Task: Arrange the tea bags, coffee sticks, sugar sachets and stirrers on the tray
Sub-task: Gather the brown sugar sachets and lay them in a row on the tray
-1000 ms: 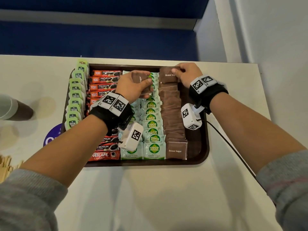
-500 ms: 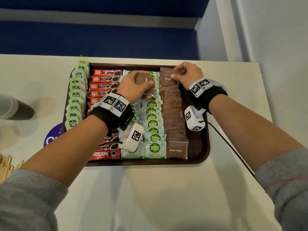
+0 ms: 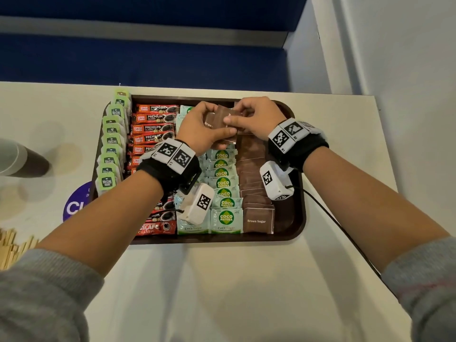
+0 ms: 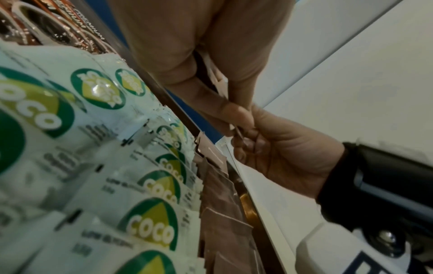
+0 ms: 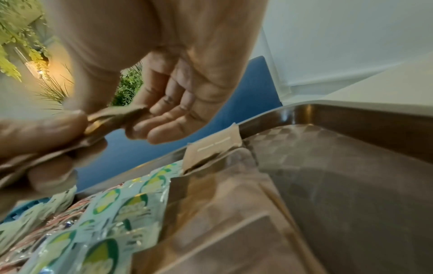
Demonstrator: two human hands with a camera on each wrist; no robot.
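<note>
A dark brown tray [image 3: 299,218] holds rows of green tea bags [image 3: 111,154], red coffee sticks [image 3: 153,128], Coco Sugar sachets [image 3: 223,183] and a column of brown sugar sachets [image 3: 250,166]. Both hands meet above the tray's far middle. My left hand [image 3: 208,130] grips a small stack of brown sugar sachets [image 3: 216,117]. My right hand [image 3: 234,118] pinches the stack's right end between thumb and fingers. The right wrist view shows that pinch on the brown sachets [image 5: 112,115]. Wooden stirrers [image 3: 12,245] lie on the table at the left edge.
A paper cup [image 3: 17,161] stands on the table left of the tray, beside a round purple sticker [image 3: 76,206]. A bare strip of tray floor [image 5: 351,176] runs right of the brown sugar column. A blue wall runs behind the table; a cable trails from my right wrist.
My right hand left the far end of the brown sugar column and moved left to the stack in my left hand, which shifted slightly right to meet it.
</note>
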